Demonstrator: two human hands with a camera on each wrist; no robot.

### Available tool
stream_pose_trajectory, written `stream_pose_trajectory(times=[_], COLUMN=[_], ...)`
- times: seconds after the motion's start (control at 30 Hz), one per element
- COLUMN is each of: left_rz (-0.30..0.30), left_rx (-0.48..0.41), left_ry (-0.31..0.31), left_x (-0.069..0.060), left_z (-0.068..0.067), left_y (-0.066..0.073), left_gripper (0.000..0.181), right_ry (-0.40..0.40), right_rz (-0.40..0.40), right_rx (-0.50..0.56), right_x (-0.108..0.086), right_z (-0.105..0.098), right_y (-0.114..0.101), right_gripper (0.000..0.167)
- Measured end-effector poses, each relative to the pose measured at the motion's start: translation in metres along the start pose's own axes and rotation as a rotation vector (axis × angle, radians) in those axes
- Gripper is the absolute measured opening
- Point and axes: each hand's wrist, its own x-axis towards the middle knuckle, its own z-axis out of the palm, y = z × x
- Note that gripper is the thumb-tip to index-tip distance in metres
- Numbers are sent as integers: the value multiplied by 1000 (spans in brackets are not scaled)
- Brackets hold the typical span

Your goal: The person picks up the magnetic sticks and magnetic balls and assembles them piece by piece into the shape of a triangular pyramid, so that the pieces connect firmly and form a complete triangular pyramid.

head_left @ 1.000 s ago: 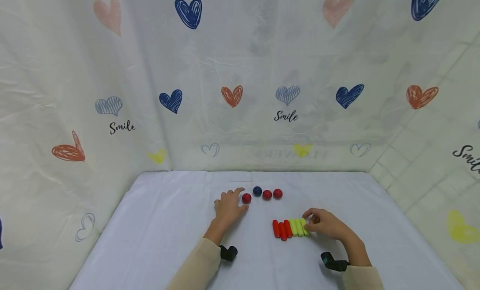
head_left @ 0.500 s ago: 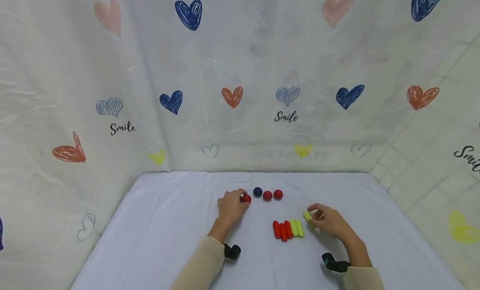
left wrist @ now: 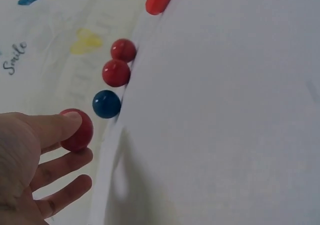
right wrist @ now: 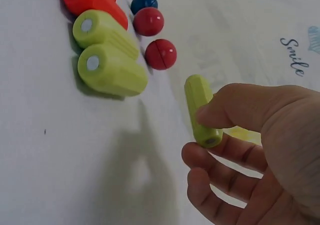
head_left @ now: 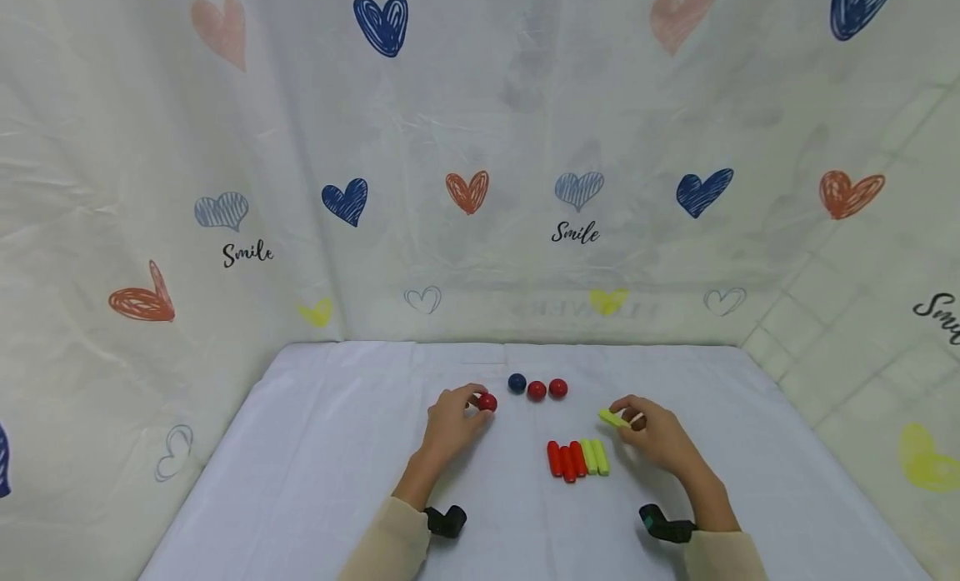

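Observation:
My left hand [head_left: 452, 423] pinches a red ball [left wrist: 77, 130] between thumb and fingers, above the white cloth. To the right of it a blue ball [head_left: 517, 383] and two more red balls, one of them the middle red ball [head_left: 536, 390], lie in a row. My right hand [head_left: 656, 435] holds a yellow-green stick [right wrist: 199, 110] between thumb and fingers, raised off the table; a grey disc shows on its lower end. Nearer me, a row of red sticks [head_left: 566, 462] lies side by side with two yellow-green sticks [head_left: 596, 457].
White cloth covers the table [head_left: 300, 481]. Behind it hangs a pale curtain [head_left: 495, 106] printed with hearts and the word Smile. A black wrist camera [head_left: 446, 522] sits on the left forearm, and another black camera [head_left: 666, 525] on the right.
My left hand has closed on the leftmost red ball and drawn it slightly left, away from the blue ball. My right hand has lifted the rightmost yellow-green stick from the row and tilted it.

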Motion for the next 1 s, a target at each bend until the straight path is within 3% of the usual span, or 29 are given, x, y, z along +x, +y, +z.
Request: stream_pose_trajectory(times=[0.13,0.47,1.0], left_rz=[-6,31,52], left_rx=[-54,-146,-219], left_ry=[-32,-70,-117], left_x=[-6,-17,-23], left_z=[-8,-16,-21], left_y=[-4,0,3], left_gripper=[32,32,34], right_ry=[1,-86,-206], right_rz=[-38,-109,-203], right_rx=[57,230,279], right_x=[3,15,28], right_z=[3,17,46], right_y=[-15,-51,-89], right_gripper=[27,27,23])
